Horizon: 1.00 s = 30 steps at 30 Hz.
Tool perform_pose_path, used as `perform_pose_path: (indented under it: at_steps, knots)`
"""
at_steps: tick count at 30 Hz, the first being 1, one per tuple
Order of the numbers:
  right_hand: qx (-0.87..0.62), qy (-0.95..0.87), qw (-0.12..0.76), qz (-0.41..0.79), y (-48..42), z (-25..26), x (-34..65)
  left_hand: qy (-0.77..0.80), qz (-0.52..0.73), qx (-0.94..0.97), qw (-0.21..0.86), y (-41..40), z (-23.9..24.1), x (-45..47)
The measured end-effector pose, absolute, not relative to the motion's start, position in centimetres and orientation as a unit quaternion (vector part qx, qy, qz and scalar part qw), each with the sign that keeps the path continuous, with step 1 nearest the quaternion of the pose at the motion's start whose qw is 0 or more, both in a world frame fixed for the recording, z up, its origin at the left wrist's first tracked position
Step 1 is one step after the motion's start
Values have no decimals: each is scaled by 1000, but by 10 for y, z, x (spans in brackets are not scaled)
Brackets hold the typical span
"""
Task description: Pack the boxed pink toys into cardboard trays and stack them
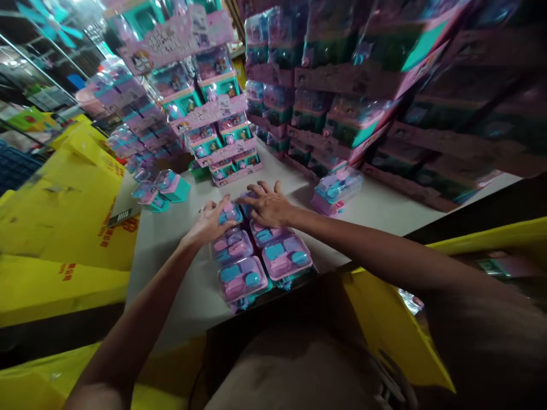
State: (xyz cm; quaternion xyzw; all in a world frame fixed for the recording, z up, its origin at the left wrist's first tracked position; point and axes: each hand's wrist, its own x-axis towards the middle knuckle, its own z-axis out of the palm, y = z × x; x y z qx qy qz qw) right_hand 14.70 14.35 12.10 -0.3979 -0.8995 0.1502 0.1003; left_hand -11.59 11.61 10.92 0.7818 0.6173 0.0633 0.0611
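Two rows of small toy boxes with clear lids (pixel 243 279) stand together at the table's near edge, pink, blue and purple pieces showing under the lids. My left hand (pixel 209 222) is closed around the sides of the far-left toy box (pixel 231 213), its index finger behind and its thumb in front. Across the far end of the right row lies my right hand (pixel 270 206), palm down with fingers spread, touching the box tops and partly hiding them. Whatever holds the boxes underneath is mostly hidden.
On the white table (pixel 171 285), a stack of pink display trays (pixel 222 119) rises at the back, with more stacks (pixel 316 108) to the right. A loose toy box (pixel 335 191) stands right; two more (pixel 171 185) stand left. Yellow cartons (pixel 64 228) flank the table.
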Motion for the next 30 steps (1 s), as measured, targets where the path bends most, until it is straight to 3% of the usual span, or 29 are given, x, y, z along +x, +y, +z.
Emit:
perform_pose_path:
  at_steps: [9,17,20,22,26,30]
  knots:
    - [-396,-901,110,142,143,116,144,539,20,842,26,129,114,-107]
    - [-393,-894,106,184,146,118,150,566,121,814,45,118,118,-105]
    - [-381,-885,179,200,139,114,170,562,225,796,-5,73,126,-96]
    - [-322,-895,243,191,129,109,184,546,228,806,-12,41,128,-87]
    - [-197,-929,256,181,113,99,202,517,184,835,44,16,128,-79]
    - [-197,-932,240,186,116,95,208,516,176,833,90,27,127,-80]
